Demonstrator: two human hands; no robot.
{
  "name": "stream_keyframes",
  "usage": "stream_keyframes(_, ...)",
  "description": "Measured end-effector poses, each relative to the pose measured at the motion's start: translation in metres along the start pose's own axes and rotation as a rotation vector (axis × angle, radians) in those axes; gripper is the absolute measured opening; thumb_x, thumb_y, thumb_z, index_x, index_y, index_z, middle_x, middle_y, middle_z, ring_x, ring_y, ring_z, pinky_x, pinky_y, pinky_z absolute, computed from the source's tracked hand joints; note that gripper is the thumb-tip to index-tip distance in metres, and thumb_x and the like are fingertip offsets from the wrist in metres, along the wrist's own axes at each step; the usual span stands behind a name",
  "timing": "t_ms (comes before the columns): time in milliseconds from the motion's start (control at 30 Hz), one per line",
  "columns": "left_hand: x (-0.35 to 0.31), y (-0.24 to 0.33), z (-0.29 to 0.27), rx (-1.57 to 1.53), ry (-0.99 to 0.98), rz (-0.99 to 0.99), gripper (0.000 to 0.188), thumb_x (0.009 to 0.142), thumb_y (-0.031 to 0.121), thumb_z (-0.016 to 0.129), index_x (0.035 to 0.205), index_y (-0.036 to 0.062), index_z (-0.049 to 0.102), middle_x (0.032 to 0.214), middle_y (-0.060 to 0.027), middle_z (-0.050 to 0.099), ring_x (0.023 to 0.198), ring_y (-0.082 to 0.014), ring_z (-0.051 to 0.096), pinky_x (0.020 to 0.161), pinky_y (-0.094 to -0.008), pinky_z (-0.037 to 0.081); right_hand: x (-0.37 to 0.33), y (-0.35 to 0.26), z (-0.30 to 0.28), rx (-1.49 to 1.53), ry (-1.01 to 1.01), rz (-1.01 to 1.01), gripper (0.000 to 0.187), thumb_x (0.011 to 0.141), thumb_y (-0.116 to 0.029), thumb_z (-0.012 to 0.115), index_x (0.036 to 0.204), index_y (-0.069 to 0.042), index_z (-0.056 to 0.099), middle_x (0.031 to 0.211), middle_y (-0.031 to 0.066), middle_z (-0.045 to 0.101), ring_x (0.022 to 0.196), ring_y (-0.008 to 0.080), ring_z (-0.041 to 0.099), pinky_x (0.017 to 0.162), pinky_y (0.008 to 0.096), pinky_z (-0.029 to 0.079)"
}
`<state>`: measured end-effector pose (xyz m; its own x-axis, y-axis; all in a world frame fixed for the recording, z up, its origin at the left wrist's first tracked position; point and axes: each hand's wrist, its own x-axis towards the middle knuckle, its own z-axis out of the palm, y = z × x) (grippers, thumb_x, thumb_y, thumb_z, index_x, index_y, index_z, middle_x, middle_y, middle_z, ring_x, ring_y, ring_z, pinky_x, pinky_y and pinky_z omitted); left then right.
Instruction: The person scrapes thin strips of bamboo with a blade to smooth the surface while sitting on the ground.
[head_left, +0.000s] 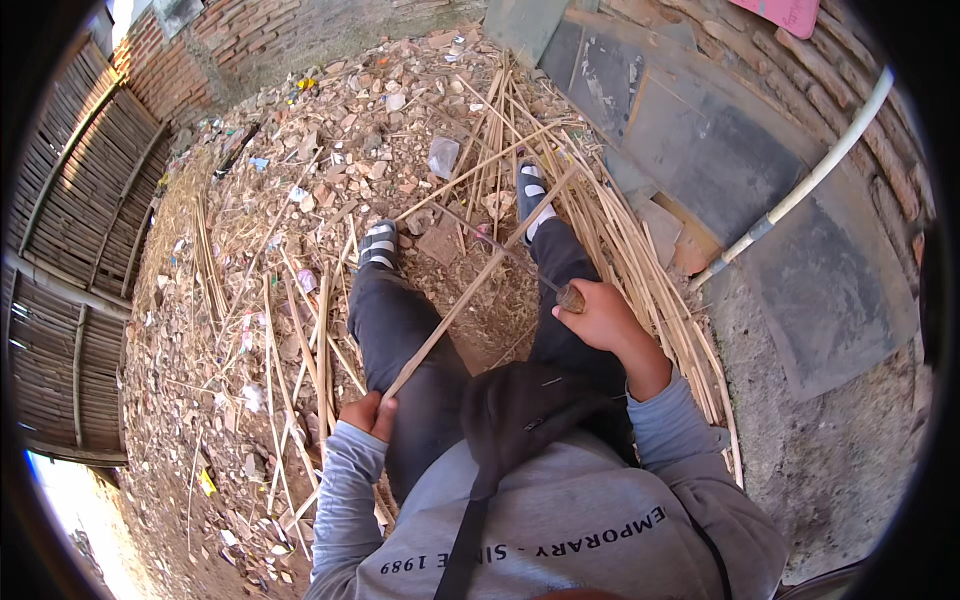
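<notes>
Low on the left, my left hand [370, 414] is closed around the near end of a long flat bamboo strip [455, 310]. The strip slants up and away to the right, across the gap between my legs. Over my right thigh, my right hand [606, 318] grips the round wooden handle of a long, thin-bladed knife [571, 298]. Its narrow blade points away to the left and crosses the strip near mid-length. Whether the blade touches the strip, I cannot tell.
Many bamboo strips [630, 250] lie along my right leg, with another bundle [490, 150] ahead. Loose strips [323, 350] lie left of me on rubble-strewn ground. Dark panels [700, 140] and a pale pole [790, 215] stand right; a bamboo fence [65, 190] stands left.
</notes>
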<state>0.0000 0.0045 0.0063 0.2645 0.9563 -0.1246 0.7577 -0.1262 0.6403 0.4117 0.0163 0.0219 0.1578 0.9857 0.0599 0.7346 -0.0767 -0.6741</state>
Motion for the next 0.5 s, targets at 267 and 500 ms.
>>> stream_keyframes(267, 0.000, -0.005, 0.000, -0.016, -0.009, -0.016, 0.052, 0.100, 0.047, 0.060, 0.076, 0.0010, 0.054, 0.061, -0.0153, 0.048, 0.058, -0.0261, 0.047, 0.059, -0.0416, 0.041, -0.002, -0.018, -0.007, -0.063, -0.204, -0.019, 0.031, 0.081, -0.029, 0.078, 0.092, -0.002, 0.067, 0.080, 0.0224, 0.067, 0.084, 0.0444, 0.066, 0.072, 0.0493, 0.051)
stream_keyframes(500, 0.000, 0.000, 0.000, 0.019, 0.012, 0.023, 0.044, 0.099, 0.038, 0.058, 0.078, -0.0008, 0.056, 0.061, -0.0229, 0.052, 0.058, -0.0411, 0.054, 0.059, -0.0472, 0.042, 0.003, 0.003, -0.013, -0.031, 0.005, 0.041, 0.038, 0.081, -0.028, 0.079, 0.105, 0.000, 0.069, 0.089, 0.0236, 0.069, 0.086, 0.0426, 0.068, 0.075, 0.0468, 0.054)
